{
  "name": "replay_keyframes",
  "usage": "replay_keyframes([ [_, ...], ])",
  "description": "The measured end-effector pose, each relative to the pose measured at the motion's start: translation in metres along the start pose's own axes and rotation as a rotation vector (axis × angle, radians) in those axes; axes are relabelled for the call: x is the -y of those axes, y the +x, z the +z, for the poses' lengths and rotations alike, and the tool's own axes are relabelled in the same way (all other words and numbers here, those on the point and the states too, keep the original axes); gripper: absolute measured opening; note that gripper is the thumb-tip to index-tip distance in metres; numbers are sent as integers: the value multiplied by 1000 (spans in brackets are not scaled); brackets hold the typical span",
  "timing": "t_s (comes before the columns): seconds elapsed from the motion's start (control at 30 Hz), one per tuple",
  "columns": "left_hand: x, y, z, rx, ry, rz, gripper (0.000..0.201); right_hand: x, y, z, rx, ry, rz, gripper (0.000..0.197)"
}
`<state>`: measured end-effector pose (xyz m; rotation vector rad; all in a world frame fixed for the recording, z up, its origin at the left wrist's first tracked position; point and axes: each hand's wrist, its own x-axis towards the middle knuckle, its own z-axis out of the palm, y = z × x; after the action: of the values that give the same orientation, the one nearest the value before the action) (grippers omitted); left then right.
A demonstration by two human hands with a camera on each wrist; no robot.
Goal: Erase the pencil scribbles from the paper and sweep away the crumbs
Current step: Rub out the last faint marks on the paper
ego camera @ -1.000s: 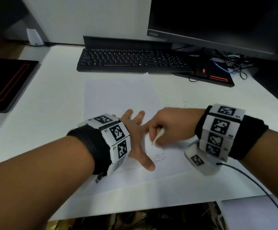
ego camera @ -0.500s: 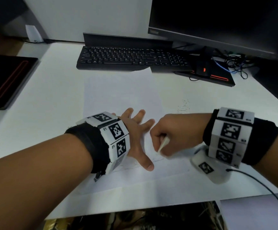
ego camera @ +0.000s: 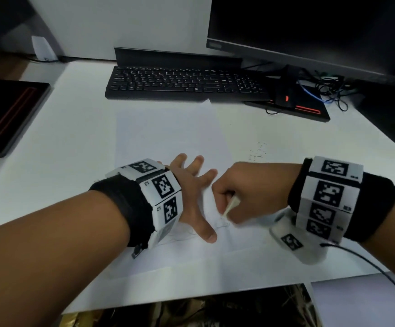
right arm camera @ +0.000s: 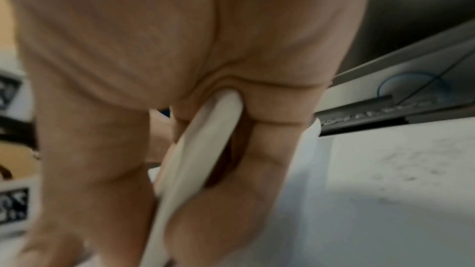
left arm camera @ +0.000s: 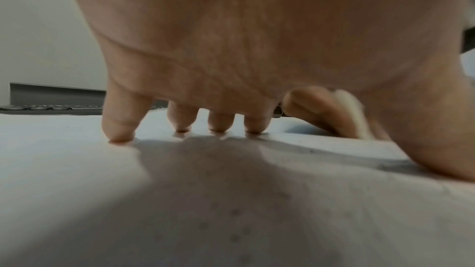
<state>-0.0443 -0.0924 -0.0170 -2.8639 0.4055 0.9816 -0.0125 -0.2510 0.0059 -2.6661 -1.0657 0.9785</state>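
Observation:
A white sheet of paper lies on the white desk, with faint pencil scribbles near its lower part. My left hand presses the paper flat with spread, straight fingers; its fingertips touch the sheet. My right hand grips a flat white eraser, its tip down on the scribbles just right of my left thumb. In the right wrist view the eraser sits pinched between thumb and fingers. A small patch of eraser crumbs lies on the desk beyond my right hand.
A black keyboard lies behind the paper, below a monitor. A black pad with a mouse and cables sits at back right. A dark device lies at the left. The desk's front edge is close below my wrists.
My right hand with the eraser has shifted slightly right and back across the scribbles. My left hand has stayed pressed on the paper.

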Motion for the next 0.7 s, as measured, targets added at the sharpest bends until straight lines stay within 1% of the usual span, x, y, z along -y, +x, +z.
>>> replay_keyframes([
  [0.07,-1,0,0,4,5,-4,127,2,-1,0,15,-6,3,10],
  [0.2,-3,1,0,1,13,-19,127,-7,1,-11,-58,-17,94,8],
  [0.33,2,-2,1,-18,-15,-4,128,-6,3,-7,-56,-23,107,8],
  [0.47,35,-30,15,-32,-47,-1,133,-5,3,-8,-60,-61,110,7],
  [0.6,77,-66,36,66,-44,-28,136,-4,2,-7,-56,-77,115,8],
  [0.7,88,-75,46,93,-67,-18,136,0,2,-9,-41,-114,123,8],
])
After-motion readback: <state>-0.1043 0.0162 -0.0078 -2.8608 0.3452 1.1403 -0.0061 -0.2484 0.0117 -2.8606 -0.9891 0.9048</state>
